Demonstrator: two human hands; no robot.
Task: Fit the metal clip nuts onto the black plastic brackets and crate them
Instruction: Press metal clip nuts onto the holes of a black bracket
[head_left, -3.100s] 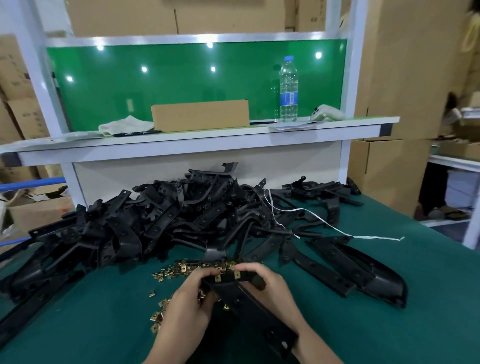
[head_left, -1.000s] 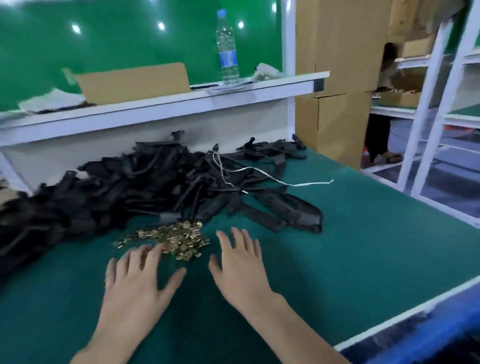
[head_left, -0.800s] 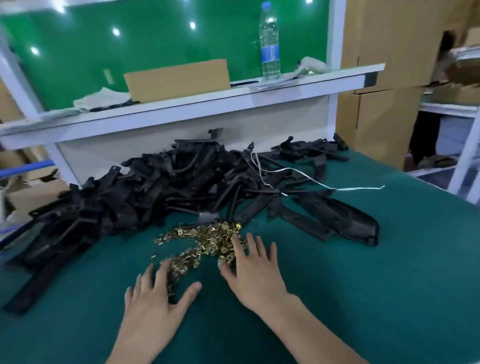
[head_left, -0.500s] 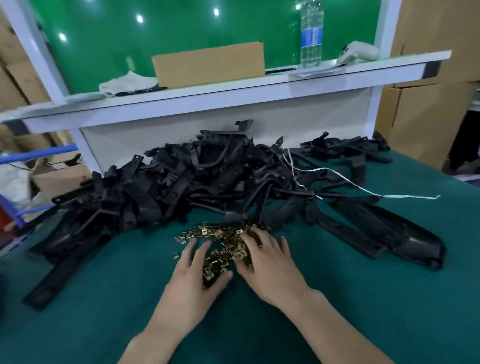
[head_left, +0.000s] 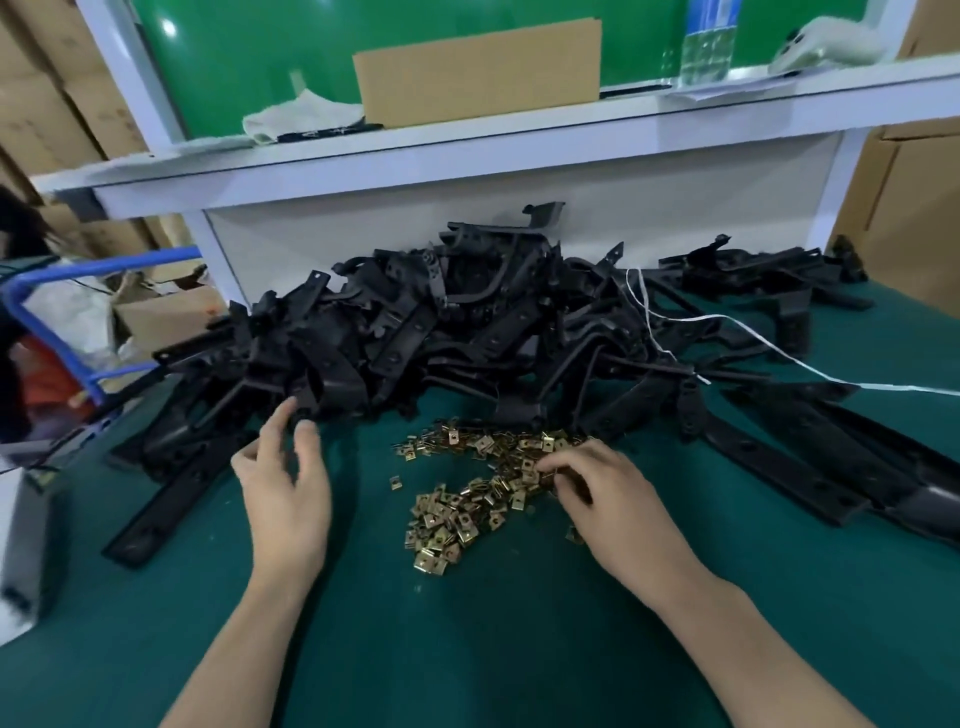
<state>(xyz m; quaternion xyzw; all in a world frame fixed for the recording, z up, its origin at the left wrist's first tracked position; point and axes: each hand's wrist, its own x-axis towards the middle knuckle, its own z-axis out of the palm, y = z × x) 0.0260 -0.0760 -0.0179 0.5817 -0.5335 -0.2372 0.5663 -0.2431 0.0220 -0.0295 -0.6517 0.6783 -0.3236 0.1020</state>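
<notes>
My left hand (head_left: 285, 493) lies over the green desk (head_left: 467, 649), fingers (head_left: 275, 431) loosely spread and empty. My right hand (head_left: 613, 499) curls its fingers (head_left: 566, 462) into the heap of clip nuts (head_left: 467, 504); I cannot tell whether they pinch one. Just beyond lie the piled brackets (head_left: 441, 322).

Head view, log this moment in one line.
left hand open beside brackets | right hand pinching clip nuts | no bracket held

black plastic brackets (head_left: 467, 322) heaped on dark green felt table (head_left: 519, 649); brass-gold metal clip nuts (head_left: 467, 499); white string (head_left: 779, 353); plain brown cardboard box (head_left: 478, 67); bright green back panel (head_left: 249, 57).
</notes>
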